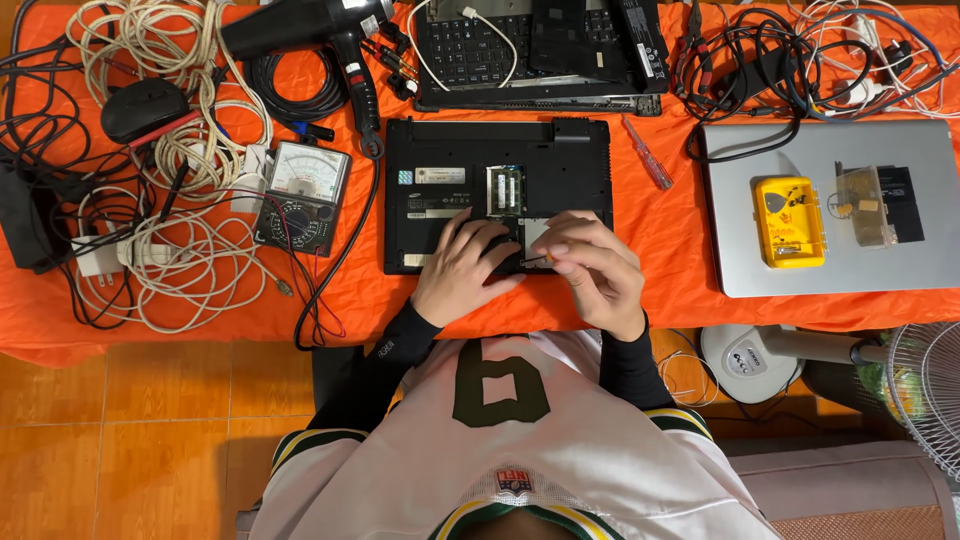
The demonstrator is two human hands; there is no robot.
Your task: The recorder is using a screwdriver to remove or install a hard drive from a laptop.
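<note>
A black laptop point(450, 160) lies upside down on the orange cloth point(660, 250), its memory bay open with green modules showing. My left hand point(462, 268) rests flat on the laptop's near edge, fingers spread over a dark part. Beside it my right hand point(590, 265) is curled, fingertips pinched at a small silvery piece near the laptop's front edge; what it pinches is too small to tell.
A multimeter point(303, 195) and tangled white cables point(190, 250) lie left. A black hair dryer point(310, 30) and a second opened laptop point(540, 50) are at the back. Right: a screwdriver point(648, 155), a silver laptop point(830, 210) bearing a yellow case point(788, 222), and a fan point(925, 385).
</note>
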